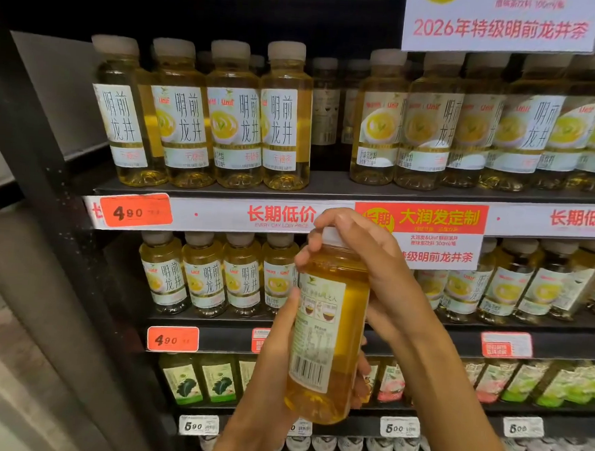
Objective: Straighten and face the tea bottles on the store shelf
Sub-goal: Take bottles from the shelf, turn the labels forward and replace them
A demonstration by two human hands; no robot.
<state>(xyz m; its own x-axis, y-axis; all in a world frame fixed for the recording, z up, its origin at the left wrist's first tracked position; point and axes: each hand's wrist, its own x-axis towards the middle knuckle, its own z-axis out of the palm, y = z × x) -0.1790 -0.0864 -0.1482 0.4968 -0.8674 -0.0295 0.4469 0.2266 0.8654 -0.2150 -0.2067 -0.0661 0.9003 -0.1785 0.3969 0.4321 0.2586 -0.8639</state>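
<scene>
One tea bottle (327,333) was held off the shelf, in front of the second shelf (422,334), barcode side toward the camera. The left hand (276,361) was wrapped round its lower body; the right hand (374,266) fingers (328,218) were curled over the cap. Step judged: turning it to face. Next move likely called for rotating the front label outward and setting it into a gap in the row, possibly the one in the top row (326,121).

a gap (329,171) opens in the top shelf's front row, between tightly packed bottles (286,119) on both sides.
</scene>
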